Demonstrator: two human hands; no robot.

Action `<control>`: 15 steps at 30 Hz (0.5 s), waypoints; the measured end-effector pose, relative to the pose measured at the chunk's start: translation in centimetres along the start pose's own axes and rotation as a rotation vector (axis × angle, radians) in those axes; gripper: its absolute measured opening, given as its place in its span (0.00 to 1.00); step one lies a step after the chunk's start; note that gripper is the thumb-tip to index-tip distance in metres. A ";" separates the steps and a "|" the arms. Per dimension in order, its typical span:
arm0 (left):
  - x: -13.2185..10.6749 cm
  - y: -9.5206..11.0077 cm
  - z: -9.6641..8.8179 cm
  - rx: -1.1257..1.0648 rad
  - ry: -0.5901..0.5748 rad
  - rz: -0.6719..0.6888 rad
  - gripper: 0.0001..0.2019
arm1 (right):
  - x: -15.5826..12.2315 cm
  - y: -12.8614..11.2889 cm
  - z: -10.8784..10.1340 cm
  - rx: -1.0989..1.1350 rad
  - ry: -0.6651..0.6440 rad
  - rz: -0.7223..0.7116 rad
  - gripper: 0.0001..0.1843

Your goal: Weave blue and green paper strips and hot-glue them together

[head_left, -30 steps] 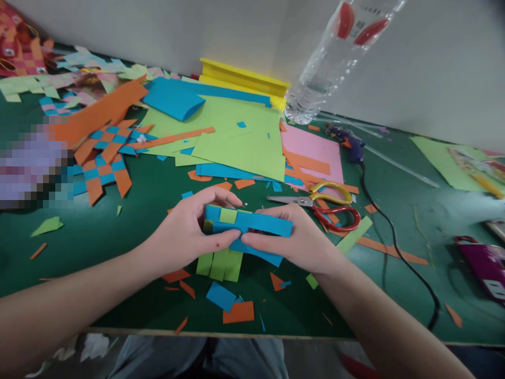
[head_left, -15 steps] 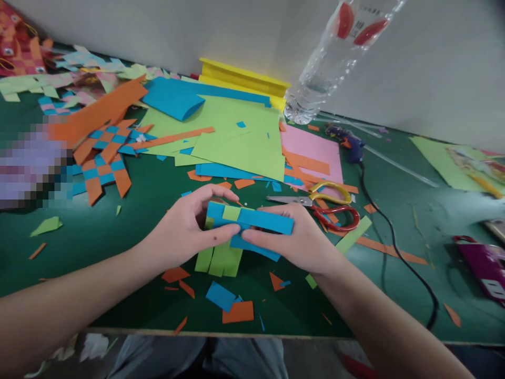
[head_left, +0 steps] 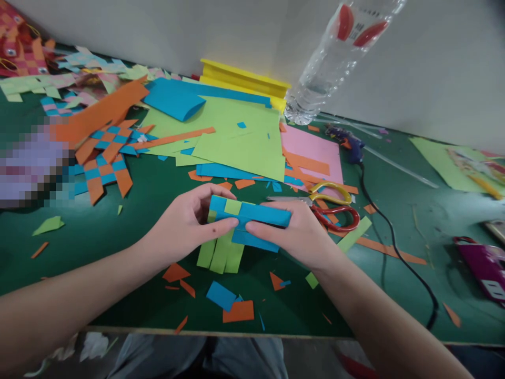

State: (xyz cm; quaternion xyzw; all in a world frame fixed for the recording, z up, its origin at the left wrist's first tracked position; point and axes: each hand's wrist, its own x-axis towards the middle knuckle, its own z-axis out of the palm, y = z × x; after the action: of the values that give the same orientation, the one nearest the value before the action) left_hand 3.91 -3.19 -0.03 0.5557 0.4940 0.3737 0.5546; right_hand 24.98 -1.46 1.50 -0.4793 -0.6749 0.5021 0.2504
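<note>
Between my two hands is a piece of woven paper strips (head_left: 256, 212), blue and light green, raised just above the table. My left hand (head_left: 197, 216) grips its left end, thumb on the near face and fingers curled behind. On the right side my right hand (head_left: 295, 229) pinches the blue strips, its thumb pointing inward close to the left thumb. Loose green strip ends (head_left: 221, 255) hang below the weave. Scissors (head_left: 335, 205) with a yellow and a red handle loop lie just beyond my right hand, the blade tip partly behind the paper.
Green, blue and pink sheets (head_left: 244, 137) lie at the back beside a leaning clear bottle (head_left: 327, 68). Orange-and-blue woven pieces (head_left: 104, 168) are on the left. A glue gun (head_left: 349, 145) trails a black cord on the right. Paper scraps (head_left: 239, 311) litter the table's front.
The woven paper has tilted slightly, its near face showing more and its blue strips drawn closer together. Both hands keep hold, with the thumbs a little further apart and higher.
</note>
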 end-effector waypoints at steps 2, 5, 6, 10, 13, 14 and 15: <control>0.0 0.1 0.0 -0.005 0.007 -0.006 0.14 | 0.0 0.0 0.0 0.002 0.011 -0.016 0.20; 0.0 0.1 0.0 -0.020 0.009 -0.010 0.14 | 0.0 0.0 0.0 0.002 0.014 -0.016 0.19; 0.0 0.1 0.0 -0.026 0.006 -0.011 0.14 | 0.0 0.0 0.0 0.002 0.016 -0.011 0.20; 0.1 -0.4 -0.1 -0.072 0.026 -0.006 0.14 | 0.0 0.0 0.0 0.130 0.046 0.041 0.18; 0.2 -0.7 -0.2 -0.162 0.044 -0.021 0.15 | 0.2 0.2 -0.4 0.271 0.113 0.034 0.15; 0.3 -0.8 -0.3 -0.195 0.049 -0.028 0.16 | 0.2 0.3 -0.6 0.285 0.169 -0.001 0.16; 0.3 -0.9 -0.3 -0.224 0.054 -0.036 0.17 | 0.3 0.4 -0.8 0.279 0.241 -0.049 0.17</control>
State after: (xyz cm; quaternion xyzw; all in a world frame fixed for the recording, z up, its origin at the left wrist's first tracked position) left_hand 3.57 -2.89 -0.92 0.4709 0.4737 0.4315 0.6064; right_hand 25.65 -0.83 1.35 -0.4798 -0.5754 0.5237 0.4055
